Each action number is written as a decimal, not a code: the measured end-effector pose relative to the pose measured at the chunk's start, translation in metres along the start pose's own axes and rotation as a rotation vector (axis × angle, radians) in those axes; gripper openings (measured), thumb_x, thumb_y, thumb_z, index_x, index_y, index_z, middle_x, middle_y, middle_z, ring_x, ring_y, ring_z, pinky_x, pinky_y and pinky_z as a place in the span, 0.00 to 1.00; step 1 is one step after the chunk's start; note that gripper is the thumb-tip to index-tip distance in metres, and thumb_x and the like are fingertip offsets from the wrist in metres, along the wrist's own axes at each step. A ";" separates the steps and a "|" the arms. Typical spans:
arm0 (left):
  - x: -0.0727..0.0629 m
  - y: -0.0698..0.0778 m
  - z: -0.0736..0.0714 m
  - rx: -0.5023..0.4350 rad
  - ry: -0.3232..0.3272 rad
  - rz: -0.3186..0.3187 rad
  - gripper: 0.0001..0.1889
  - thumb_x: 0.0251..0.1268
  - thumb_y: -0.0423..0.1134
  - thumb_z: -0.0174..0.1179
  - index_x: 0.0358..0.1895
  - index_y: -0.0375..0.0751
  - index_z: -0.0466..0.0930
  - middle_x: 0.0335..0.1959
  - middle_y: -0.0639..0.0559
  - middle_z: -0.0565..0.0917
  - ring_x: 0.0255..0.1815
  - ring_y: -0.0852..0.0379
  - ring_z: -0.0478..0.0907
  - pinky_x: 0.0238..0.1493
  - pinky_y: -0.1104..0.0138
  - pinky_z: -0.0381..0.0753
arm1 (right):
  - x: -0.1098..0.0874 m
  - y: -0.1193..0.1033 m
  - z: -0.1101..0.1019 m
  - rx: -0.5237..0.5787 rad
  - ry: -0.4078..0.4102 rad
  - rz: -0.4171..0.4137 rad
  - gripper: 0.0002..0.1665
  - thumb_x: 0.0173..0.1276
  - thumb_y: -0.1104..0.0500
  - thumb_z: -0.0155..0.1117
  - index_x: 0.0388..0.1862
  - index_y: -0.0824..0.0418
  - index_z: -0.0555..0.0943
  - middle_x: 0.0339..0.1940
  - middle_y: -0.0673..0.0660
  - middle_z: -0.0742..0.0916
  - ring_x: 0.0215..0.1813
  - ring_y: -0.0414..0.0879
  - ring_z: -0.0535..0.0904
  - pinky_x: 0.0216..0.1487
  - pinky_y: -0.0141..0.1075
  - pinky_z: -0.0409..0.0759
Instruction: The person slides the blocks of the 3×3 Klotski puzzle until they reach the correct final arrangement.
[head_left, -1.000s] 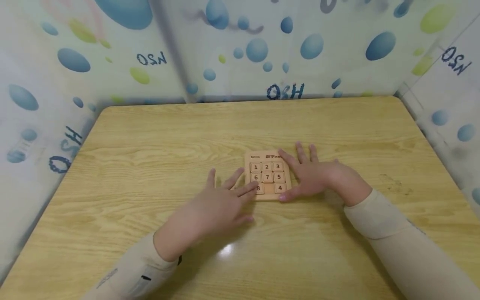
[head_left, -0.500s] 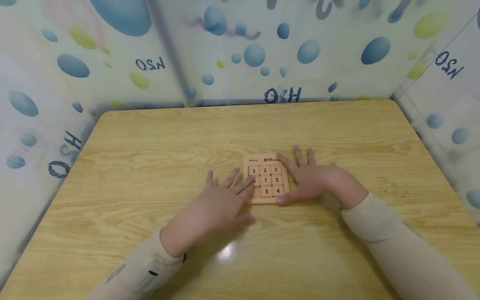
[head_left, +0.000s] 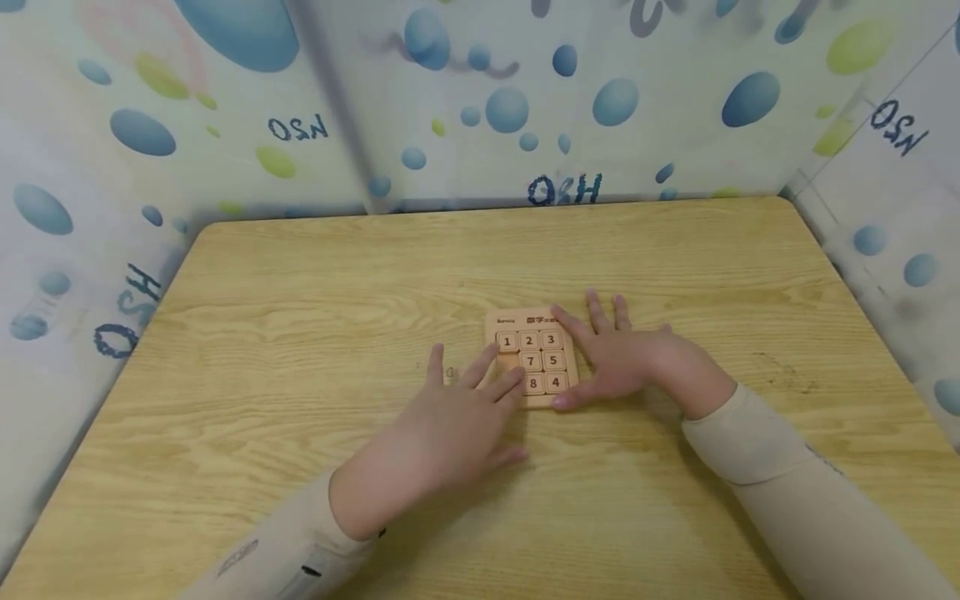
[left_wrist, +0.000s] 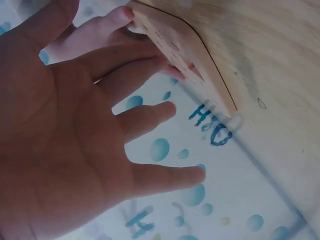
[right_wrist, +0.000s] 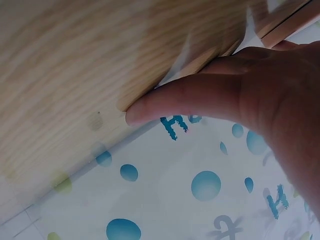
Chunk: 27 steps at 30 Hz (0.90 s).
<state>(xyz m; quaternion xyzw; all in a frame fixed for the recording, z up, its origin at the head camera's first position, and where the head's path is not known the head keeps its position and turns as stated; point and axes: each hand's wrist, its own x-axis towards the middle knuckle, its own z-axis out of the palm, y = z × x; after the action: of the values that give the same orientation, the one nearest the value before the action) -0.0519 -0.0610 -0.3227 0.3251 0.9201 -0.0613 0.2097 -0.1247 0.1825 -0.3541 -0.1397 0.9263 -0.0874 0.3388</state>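
Observation:
A square wooden number slide puzzle [head_left: 538, 321] lies flat on the table, its tiles set in a three-by-three frame. Tiles 1, 2 and 3 fill the top row; 7 and 5 stand in the middle row, 8 and 4 below. The middle-left slot is bare, and my left fingers hide the bottom-left one. My left hand [head_left: 457, 425] has its fingers spread, one fingertip over the puzzle's lower left beside tile 8. With thumb at the lower right corner and index finger at the upper right, my right hand [head_left: 626, 360] holds the puzzle; its other fingers stretch away.
The wooden table [head_left: 337, 283] has rounded far corners. A patterned wall covering [head_left: 465, 108] with blue and green drops rises behind it and along both sides. Dark marks [head_left: 783, 373] show on the tabletop to the right.
Tile 8 has slid right from the bottom-left slot to the bottom middle. Tile 6 has left the middle-left slot, and my left hand has moved down and right. My right hand keeps its hold.

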 end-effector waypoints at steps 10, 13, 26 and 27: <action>0.020 -0.008 0.003 -0.024 -0.031 0.010 0.43 0.77 0.73 0.49 0.87 0.56 0.57 0.90 0.64 0.50 0.92 0.47 0.37 0.80 0.22 0.42 | -0.002 -0.004 0.002 0.000 -0.007 -0.005 0.81 0.54 0.12 0.64 0.89 0.36 0.27 0.87 0.67 0.26 0.85 0.78 0.21 0.61 0.94 0.35; 0.013 -0.012 0.000 -0.038 -0.055 -0.028 0.43 0.76 0.73 0.49 0.86 0.56 0.59 0.90 0.64 0.50 0.92 0.47 0.36 0.80 0.22 0.41 | -0.002 -0.005 0.001 -0.005 -0.009 -0.002 0.81 0.54 0.12 0.64 0.89 0.36 0.27 0.87 0.67 0.26 0.85 0.77 0.21 0.61 0.94 0.35; 0.035 -0.001 -0.010 -0.012 0.000 0.106 0.41 0.79 0.71 0.47 0.87 0.59 0.54 0.90 0.63 0.48 0.92 0.49 0.35 0.80 0.22 0.40 | 0.001 -0.002 0.000 -0.040 0.005 -0.014 0.80 0.56 0.12 0.62 0.89 0.38 0.27 0.87 0.69 0.27 0.85 0.80 0.22 0.58 0.96 0.39; 0.038 0.000 -0.010 -0.012 0.001 0.117 0.41 0.79 0.71 0.47 0.87 0.60 0.54 0.90 0.64 0.48 0.92 0.49 0.35 0.80 0.22 0.40 | 0.002 -0.002 0.000 -0.040 0.006 -0.016 0.80 0.56 0.12 0.62 0.89 0.38 0.27 0.87 0.69 0.27 0.84 0.81 0.22 0.58 0.96 0.40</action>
<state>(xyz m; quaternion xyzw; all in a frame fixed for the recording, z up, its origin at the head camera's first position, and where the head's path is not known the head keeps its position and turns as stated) -0.0817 -0.0371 -0.3298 0.3769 0.9000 -0.0433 0.2145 -0.1255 0.1805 -0.3547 -0.1536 0.9278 -0.0718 0.3324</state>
